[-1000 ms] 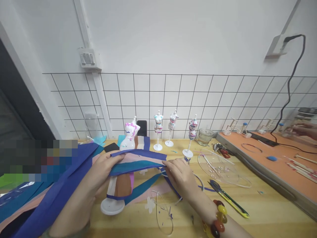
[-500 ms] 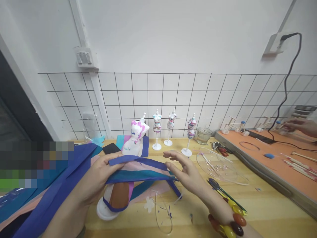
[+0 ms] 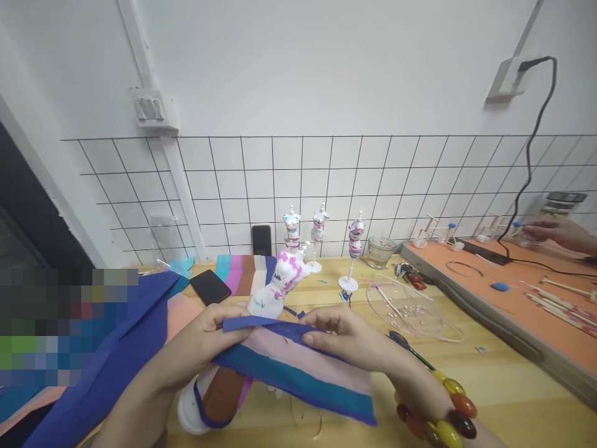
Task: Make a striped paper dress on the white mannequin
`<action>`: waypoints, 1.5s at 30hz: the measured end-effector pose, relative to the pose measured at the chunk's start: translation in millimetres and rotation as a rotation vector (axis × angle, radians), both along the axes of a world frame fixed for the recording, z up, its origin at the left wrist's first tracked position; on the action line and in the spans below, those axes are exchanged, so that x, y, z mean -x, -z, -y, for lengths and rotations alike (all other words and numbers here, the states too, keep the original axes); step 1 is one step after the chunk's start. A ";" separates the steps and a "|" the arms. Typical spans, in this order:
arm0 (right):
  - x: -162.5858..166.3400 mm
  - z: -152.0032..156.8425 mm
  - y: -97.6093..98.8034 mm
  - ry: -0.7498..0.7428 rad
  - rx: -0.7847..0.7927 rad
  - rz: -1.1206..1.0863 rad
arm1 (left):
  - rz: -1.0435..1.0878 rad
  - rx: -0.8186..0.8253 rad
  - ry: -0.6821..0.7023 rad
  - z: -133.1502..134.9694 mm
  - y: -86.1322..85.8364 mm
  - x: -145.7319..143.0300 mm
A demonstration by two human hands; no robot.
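Observation:
A striped strip of cloth (image 3: 303, 364) in blue, pale pink and teal stretches between my hands. My left hand (image 3: 209, 342) grips its upper left end against a tilted white miniature dress form (image 3: 280, 283) with magenta marks. My right hand (image 3: 345, 339) pinches the strip's upper blue edge between thumb and fingers, and its right end hangs free. Below the strip, a brown cloth panel (image 3: 224, 395) with dark blue edging covers the lower form, whose white base (image 3: 189, 407) shows beside my left wrist. The form's middle is hidden behind the cloth.
Several small painted dress forms (image 3: 355, 239) stand near the wall, beside a glass bowl (image 3: 380, 251). Scissors (image 3: 398, 340) lie right of my right hand. A phone (image 3: 211, 287), another striped cloth (image 3: 242, 274) and blue fabric (image 3: 125, 336) are leftward. Another person's hand (image 3: 550, 231) is at right.
The strip has turned from folded and narrow to spread out, its right end now hanging lower. My right hand has closed on its edge. The dress form's top has shifted right and down.

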State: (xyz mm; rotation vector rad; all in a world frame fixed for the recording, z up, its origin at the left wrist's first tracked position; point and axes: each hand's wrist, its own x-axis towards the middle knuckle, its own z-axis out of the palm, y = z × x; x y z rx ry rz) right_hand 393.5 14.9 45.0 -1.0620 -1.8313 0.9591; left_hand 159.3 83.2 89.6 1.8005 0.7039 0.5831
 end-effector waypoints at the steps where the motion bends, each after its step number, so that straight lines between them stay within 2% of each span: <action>1: -3.3 0.1 -0.9 0.029 -0.018 0.026 | -0.023 0.028 -0.015 -0.6 1.5 -0.2; 4: -12.0 1.8 -5.2 0.131 -0.080 0.124 | -0.050 0.142 -0.047 -1.9 6.0 -2.4; 7: -14.7 2.8 -6.9 0.150 -0.041 0.124 | -0.029 0.196 -0.043 -1.2 9.8 -7.9; 15: -0.2 -3.8 9.6 -0.017 0.243 -0.222 | -0.038 0.185 -0.001 1.0 20.5 -19.5; 21: 2.1 -6.3 11.4 -0.039 0.313 -0.332 | -0.057 0.159 0.000 -3.5 25.3 -18.7; 26: 4.6 -8.8 12.2 0.011 0.398 -0.413 | -0.094 0.149 -0.002 -3.5 24.3 -19.7; 32: 5.1 -10.6 10.3 0.059 0.361 -0.436 | -0.116 0.157 -0.020 -5.6 25.9 -19.0; 36: 5.7 -10.3 11.1 0.015 0.272 -0.485 | -0.085 0.185 -0.024 -7.7 29.1 -17.7; 39: 6.3 -9.5 11.9 0.010 0.231 -0.412 | -0.072 0.206 -0.037 -8.2 30.0 -17.3; 45: 9.9 -8.9 15.7 0.132 0.231 -0.247 | -0.079 0.191 -0.080 -6.7 27.8 -18.6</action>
